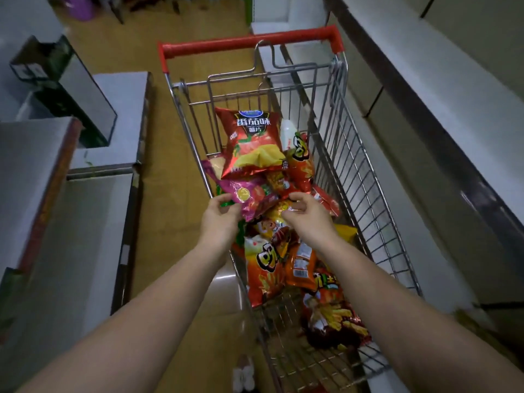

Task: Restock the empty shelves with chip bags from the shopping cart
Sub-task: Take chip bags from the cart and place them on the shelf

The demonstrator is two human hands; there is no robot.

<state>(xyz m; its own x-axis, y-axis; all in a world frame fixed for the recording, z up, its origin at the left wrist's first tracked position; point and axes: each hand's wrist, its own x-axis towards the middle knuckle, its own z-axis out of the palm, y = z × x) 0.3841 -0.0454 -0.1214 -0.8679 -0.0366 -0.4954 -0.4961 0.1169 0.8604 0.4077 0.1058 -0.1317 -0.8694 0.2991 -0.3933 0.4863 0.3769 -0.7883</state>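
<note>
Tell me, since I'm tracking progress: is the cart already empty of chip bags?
No: the cart holds many chip bags, and both the left hand and right hand reach into them.

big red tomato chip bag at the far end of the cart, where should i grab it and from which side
Judging by its pose, take the big red tomato chip bag by its crimped top edge, coming from above. It leans face-up on the pile, top edge free near the cart end wall; the bottom edge sits on other bags.
</note>
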